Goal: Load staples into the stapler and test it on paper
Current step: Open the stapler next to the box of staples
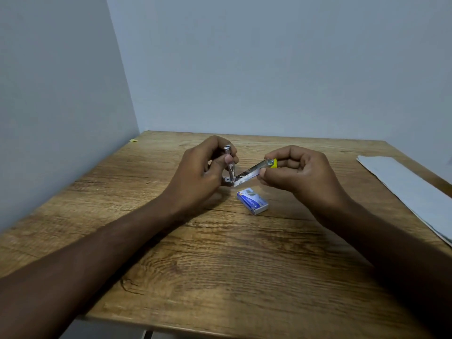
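A small metal stapler [247,173] is swung open above the middle of the wooden table [220,265]. My left hand [203,167] grips its upright arm between thumb and fingers. My right hand [296,170] pinches the other arm, the staple channel, at its yellow-tipped end. The hinge hangs just over the tabletop between my hands. A small blue and white staple box [253,201] lies closed on the table just below the stapler, touched by neither hand. Sheets of white paper [411,192] lie at the table's right edge.
The table stands in a corner, with a pale wall behind it and another to the left. A tiny yellow scrap [133,140] lies at the far left corner of the tabletop.
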